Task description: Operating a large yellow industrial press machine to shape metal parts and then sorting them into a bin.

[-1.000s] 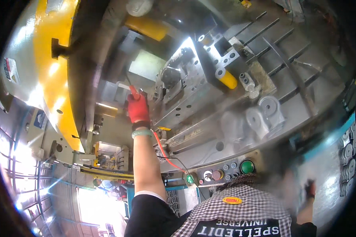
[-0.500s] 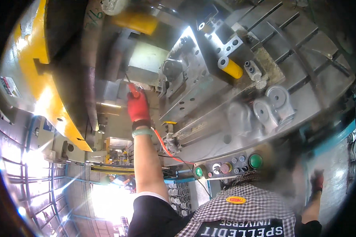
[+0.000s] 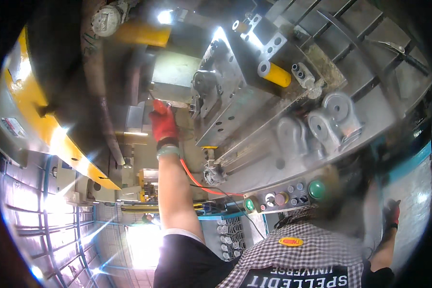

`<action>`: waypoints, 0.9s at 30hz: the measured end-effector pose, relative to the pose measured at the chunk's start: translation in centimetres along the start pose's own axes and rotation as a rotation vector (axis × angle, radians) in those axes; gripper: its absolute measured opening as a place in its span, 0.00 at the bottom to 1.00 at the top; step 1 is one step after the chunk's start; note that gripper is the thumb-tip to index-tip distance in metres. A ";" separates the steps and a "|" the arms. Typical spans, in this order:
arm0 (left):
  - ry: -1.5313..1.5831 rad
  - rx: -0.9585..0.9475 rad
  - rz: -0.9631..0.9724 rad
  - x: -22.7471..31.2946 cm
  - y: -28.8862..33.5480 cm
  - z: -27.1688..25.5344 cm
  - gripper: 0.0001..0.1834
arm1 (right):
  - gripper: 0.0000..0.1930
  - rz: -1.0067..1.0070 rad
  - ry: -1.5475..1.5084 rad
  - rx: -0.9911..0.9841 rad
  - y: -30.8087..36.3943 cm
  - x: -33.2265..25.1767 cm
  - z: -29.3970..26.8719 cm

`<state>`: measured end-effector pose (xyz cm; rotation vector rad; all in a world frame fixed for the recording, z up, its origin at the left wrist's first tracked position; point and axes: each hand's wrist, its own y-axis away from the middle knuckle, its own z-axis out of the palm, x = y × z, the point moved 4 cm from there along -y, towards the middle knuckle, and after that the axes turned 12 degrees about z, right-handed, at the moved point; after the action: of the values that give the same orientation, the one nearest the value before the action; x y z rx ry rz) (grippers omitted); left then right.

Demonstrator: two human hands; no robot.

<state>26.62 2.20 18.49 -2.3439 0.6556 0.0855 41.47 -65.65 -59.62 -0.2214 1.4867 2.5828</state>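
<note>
A red tool (image 3: 159, 106) with a thin tip is up in the air, just left of a big metal block (image 3: 225, 98). The left hand (image 3: 164, 125), in a red glove, has its fingers wrapped around it. An orange hose (image 3: 191, 175) runs from near that hand to a button box (image 3: 284, 196). Gray metal parts (image 3: 340, 108) sit to the right of the block. The right hand (image 3: 392, 212) is low, far right; I cannot tell its grip.

White light glares through window panes (image 3: 57, 198) at left, flaring into streaks; the yellow beam (image 3: 58, 132) gleams beside deep shadow, a hazy smear blurs the near right, bent edges fade to black
</note>
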 end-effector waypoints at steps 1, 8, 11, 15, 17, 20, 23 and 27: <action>0.031 0.006 0.021 -1.1 -0.4 0.4 0.26 | 0.31 0.022 0.001 0.015 0.3 0.0 0.1; 0.064 0.020 0.108 -2.1 -2.5 1.1 0.24 | 0.30 -0.003 0.006 0.061 2.2 -0.3 1.7; 0.007 -0.025 0.088 -0.1 -3.7 1.0 0.24 | 0.29 -0.162 0.597 0.075 0.9 -1.4 0.3; -0.152 -0.097 0.141 2.3 -4.4 1.0 0.30 | 0.28 -0.071 0.062 -0.027 0.3 -1.3 -0.3; -0.246 -0.100 0.301 3.2 -4.3 1.1 0.31 | 0.28 -0.084 0.001 0.002 0.2 -1.4 -0.2; -0.129 -0.144 0.100 1.7 -3.8 2.6 0.32 | 0.28 -0.053 -0.006 0.062 1.2 -1.5 1.0; -0.094 -0.172 0.045 0.8 -3.3 3.3 0.33 | 0.29 -0.089 0.009 -0.109 0.4 0.0 -0.7; 0.006 -0.059 0.057 -1.5 -2.7 3.2 0.32 | 0.28 -0.087 -0.020 0.043 2.5 1.0 1.2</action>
<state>26.95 6.59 18.06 -2.3833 0.7323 0.1256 39.95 -65.79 -57.14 -0.2484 1.4902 2.4760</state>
